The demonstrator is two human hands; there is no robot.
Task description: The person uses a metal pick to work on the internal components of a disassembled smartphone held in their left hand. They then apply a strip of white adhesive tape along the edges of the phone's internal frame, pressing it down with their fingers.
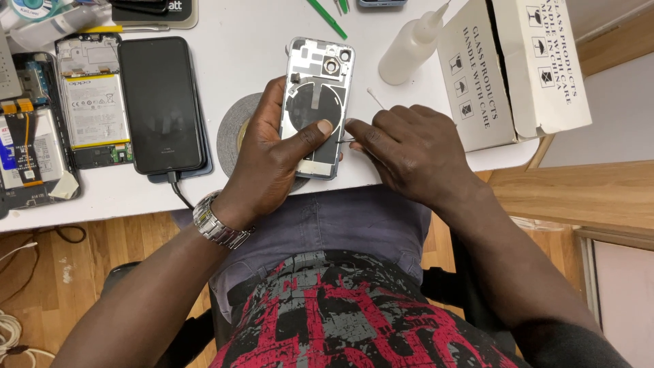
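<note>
Nearest the camera I see a red, black and grey patterned shirt [340,313] and grey trousers [354,225], with both forearms reaching up to the white table [238,54].

Left hand [272,157]: I read it as closed on the phone back housing [319,102]. The thumb lies across the housing's inner face, its tip near the lower rim of the dark circular coil; the fingers wrap behind the left edge. A metal wristwatch [218,221] sits on this wrist.

Right hand [409,146]: the fingers are curled and pinched on a thin metal tool [346,140], whose tip meets the right edge of the housing just beside the left thumb.

Housing position: inner side up, camera opening at the top, lower end over the table's near edge. It partly covers a grey tape roll [235,126] lying flat on the table.

Surroundings:
- Left of the roll, a black phone [162,102] lies screen up with a cable [178,191] leaving its lower end.
- Further left, an opened phone [92,99] shows its battery.
- Above the right hand, a cotton swab [375,98] lies on the table, and beyond it a white squeeze bottle [412,44].
- A white cardboard box [511,68] stands at the table's right end.
- A green tool [327,19] lies near the far edge.
</note>
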